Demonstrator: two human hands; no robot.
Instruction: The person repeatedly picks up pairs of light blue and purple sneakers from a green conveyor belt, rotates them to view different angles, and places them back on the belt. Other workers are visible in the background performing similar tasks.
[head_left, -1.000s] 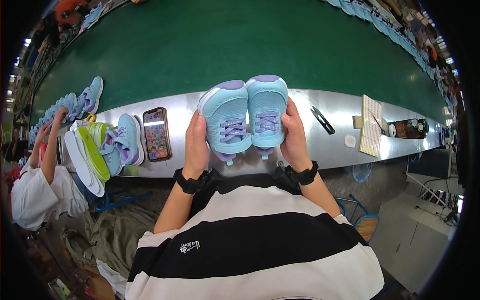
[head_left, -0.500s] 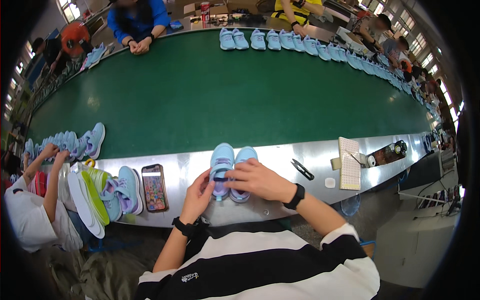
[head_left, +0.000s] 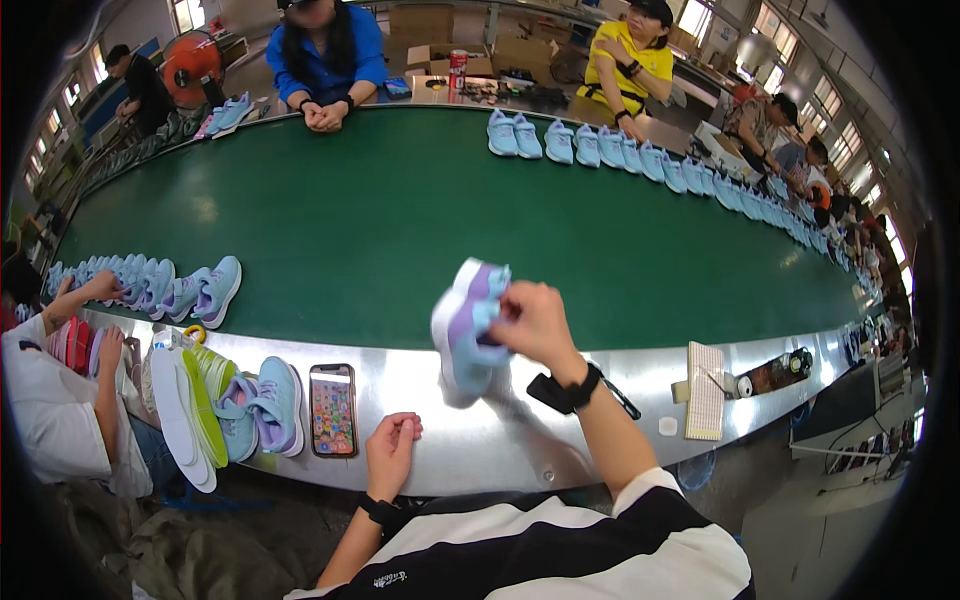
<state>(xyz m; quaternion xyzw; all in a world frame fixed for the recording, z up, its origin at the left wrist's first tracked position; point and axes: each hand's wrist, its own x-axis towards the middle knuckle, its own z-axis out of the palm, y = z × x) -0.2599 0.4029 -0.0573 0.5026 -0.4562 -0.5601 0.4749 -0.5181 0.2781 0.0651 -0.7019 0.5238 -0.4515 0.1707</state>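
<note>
A pair of light blue and lilac sneakers [head_left: 466,338], smeared by motion, is tilted above the metal ledge at the belt's near edge. Gripping them near their openings is my right hand [head_left: 536,322], its fingers closed around the upper part. Some of the shoes' far side is hidden behind those fingers. My left hand [head_left: 391,452] rests low over the ledge, fingers loosely curled together with nothing in them. A phone [head_left: 333,410] lies left of it. Beneath my right wrist, black thread snips [head_left: 618,398] are partly covered.
Light blue sneakers [head_left: 275,405] and insoles [head_left: 183,420] sit left of the phone. A notepad [head_left: 705,390] and a bottle [head_left: 778,373] lie right. Across the green belt [head_left: 330,220] runs a row of sneakers [head_left: 640,158]; co-workers stand beyond. A co-worker's hand [head_left: 102,286] touches shoes at left.
My right hand has lifted the sneakers off the ledge, tilting them toward the belt. My left hand has come off them and drawn back toward me. The whole view has shifted.
</note>
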